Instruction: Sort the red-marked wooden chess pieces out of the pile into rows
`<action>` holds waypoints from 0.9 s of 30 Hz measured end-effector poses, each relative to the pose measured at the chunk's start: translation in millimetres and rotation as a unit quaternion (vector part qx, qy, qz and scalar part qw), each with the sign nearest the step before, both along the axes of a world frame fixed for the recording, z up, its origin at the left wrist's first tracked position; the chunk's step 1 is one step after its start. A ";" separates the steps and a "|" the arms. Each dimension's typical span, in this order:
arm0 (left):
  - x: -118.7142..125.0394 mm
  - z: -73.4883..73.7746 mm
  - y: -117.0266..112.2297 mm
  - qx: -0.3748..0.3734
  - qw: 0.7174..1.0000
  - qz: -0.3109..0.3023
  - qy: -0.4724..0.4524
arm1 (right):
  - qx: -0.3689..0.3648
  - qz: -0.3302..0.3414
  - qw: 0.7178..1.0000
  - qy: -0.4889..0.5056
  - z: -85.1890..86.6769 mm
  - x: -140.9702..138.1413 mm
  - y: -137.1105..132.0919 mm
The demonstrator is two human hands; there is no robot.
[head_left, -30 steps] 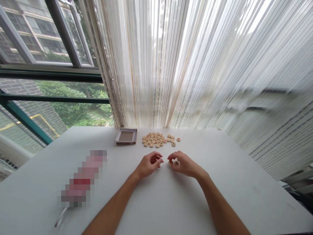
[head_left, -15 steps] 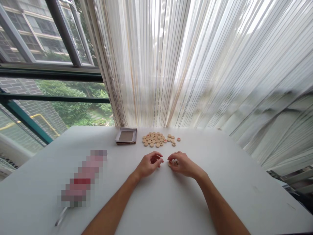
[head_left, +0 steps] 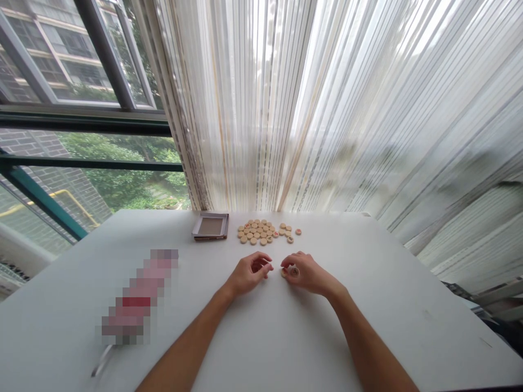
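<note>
My left hand [head_left: 250,273] hovers just above or rests on the white table [head_left: 261,337], fingers curled loosely and apart, with nothing in it. To its right, my right hand [head_left: 307,274] has its thumb and index finger around a round wooden xiangqi piece [head_left: 283,272] at the fingertips. A second xiangqi piece [head_left: 295,271], marked with a dark character, shows in the hollow between thumb and fingers. Beyond both hands lies a cluster of pale wooden xiangqi pieces [head_left: 256,233], mostly blank side up, a few showing red or dark characters.
Left of the cluster stands a shallow open box [head_left: 210,227]. A few loose pieces [head_left: 298,232] lie to the cluster's right. A blurred-out pink object [head_left: 141,296] is on the table at left. Striped curtains [head_left: 261,109] hang at the far edge, beside an open window [head_left: 90,120].
My right index finger has shifted very slightly by the piece at its tip. My left hand and the cluster stay as they were.
</note>
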State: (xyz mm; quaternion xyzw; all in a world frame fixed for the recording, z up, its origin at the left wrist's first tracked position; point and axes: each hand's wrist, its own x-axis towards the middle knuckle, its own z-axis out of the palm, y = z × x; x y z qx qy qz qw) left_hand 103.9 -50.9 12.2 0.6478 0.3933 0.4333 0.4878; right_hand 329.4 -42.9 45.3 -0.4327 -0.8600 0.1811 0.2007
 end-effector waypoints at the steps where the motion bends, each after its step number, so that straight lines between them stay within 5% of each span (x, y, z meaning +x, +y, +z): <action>1: -0.1 0.2 0.0 0.000 1.000 0.000 -0.001 | -0.001 0.000 1.000 0.000 -0.1 0.3 -0.2; 6: 0.9 -0.6 -0.4 0.008 1.000 0.009 0.007 | -0.009 0.000 1.000 0.006 1.3 1.7 -0.3; 10: 1.3 -1.5 -0.8 0.082 0.990 0.092 0.075 | -0.007 -0.012 0.999 0.036 4.8 3.0 0.9; 15: -7.0 -1.8 6.5 0.259 0.917 0.166 0.255 | 0.016 -0.039 0.997 0.070 7.2 2.3 3.5; 20: -13.0 -11.4 19.6 0.301 0.847 0.181 0.398 | 0.036 -0.056 0.992 0.103 4.6 -0.7 5.4; 27: -8.3 -16.9 18.5 0.300 0.836 0.148 0.436 | 0.041 -0.067 0.990 0.119 1.6 -3.3 5.9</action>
